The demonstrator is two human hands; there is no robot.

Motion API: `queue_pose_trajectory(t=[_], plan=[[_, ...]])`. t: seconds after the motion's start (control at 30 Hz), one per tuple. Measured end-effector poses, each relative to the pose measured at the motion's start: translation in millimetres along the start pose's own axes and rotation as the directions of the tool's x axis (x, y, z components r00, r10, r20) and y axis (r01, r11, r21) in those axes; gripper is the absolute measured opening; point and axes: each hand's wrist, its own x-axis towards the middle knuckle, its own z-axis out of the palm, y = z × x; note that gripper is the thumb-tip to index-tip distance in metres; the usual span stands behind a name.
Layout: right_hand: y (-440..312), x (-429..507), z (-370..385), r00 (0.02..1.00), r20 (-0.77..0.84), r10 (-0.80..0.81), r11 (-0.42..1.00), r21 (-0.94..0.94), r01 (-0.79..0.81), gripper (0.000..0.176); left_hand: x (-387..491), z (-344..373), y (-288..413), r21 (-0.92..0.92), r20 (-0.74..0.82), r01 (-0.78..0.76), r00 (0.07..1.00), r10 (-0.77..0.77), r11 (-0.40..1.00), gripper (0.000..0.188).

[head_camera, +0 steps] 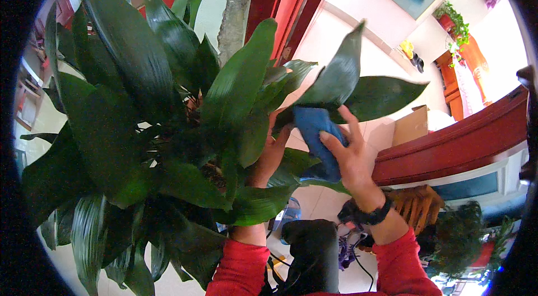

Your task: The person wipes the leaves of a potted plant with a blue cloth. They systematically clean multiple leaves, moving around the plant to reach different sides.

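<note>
A large potted plant with broad, dark green leaves (239,81) fills the left and middle of the view; its pot is hidden. My right hand (353,153), with a dark band at the wrist, grips a folded blue cloth (317,132) against the base of a long leaf (340,73). Just left of the cloth, my left hand (271,149) reaches up among the leaves, its fingers bent at a leaf's lower part and partly hidden by foliage. Another broad leaf (386,96) spreads out to the right, behind the fingers of my right hand.
A red door frame (290,10) rises behind the plant, and a dark red wooden edge (454,149) curves along the right. Beyond it stands a cardboard box (410,125). A wooden slatted stool (420,205), a clear plastic container (290,212) and a black cable (365,268) are low down.
</note>
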Motion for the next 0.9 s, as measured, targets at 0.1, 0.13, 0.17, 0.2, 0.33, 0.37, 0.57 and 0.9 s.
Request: queue_pose_trajectory(t=[0.1,0.13,0.17,0.2,0.33,0.37,0.57,0.9], plan=[[10.8,-24.5,7.2,0.813,-0.198,-0.547,0.831,-0.248,0.498,0.070,0.5,1.1,2.1,-0.012,0.010,0.054,0.999,-0.054,0.998,0.048],[10.1,-26.7,2.8,0.603,-0.018,-0.798,0.501,-0.576,0.646,0.072,0.2,2.9,4.3,-0.065,-0.007,0.026,1.000,-0.026,0.998,0.045],[12.2,-25.5,4.9,0.483,0.047,-0.874,0.390,-0.522,0.758,0.068,-0.1,3.5,6.5,-0.115,-0.020,-0.002,1.000,0.000,0.993,0.043],[11.7,-24.0,4.2,0.483,0.222,-0.847,0.304,-0.544,0.782,0.064,-1.7,2.3,9.3,-0.164,-0.031,-0.028,0.999,0.023,0.986,0.041],[5.1,-1.8,11.1,0.376,0.488,-0.788,0.047,-0.560,0.827,0.055,-7.6,-7.0,15.3,-0.476,0.194,0.134,0.980,-0.046,0.869,0.046],[2.5,3.9,13.5,0.373,0.501,-0.781,0.037,-0.559,0.828,0.056,-8.4,-7.1,15.8,-0.423,0.145,0.148,0.985,-0.094,0.894,0.047],[-11.4,22.1,3.0,0.469,0.301,-0.830,0.187,-0.642,0.744,0.054,-14.5,-12.3,25.5,-0.276,0.236,0.290,0.945,-0.227,0.916,0.050],[-30.8,67.4,-32.4,0.778,-0.103,-0.620,0.550,-0.764,0.337,0.041,-18.8,-25.1,49.7,-0.246,0.411,0.279,0.897,-0.161,0.928,0.023]])
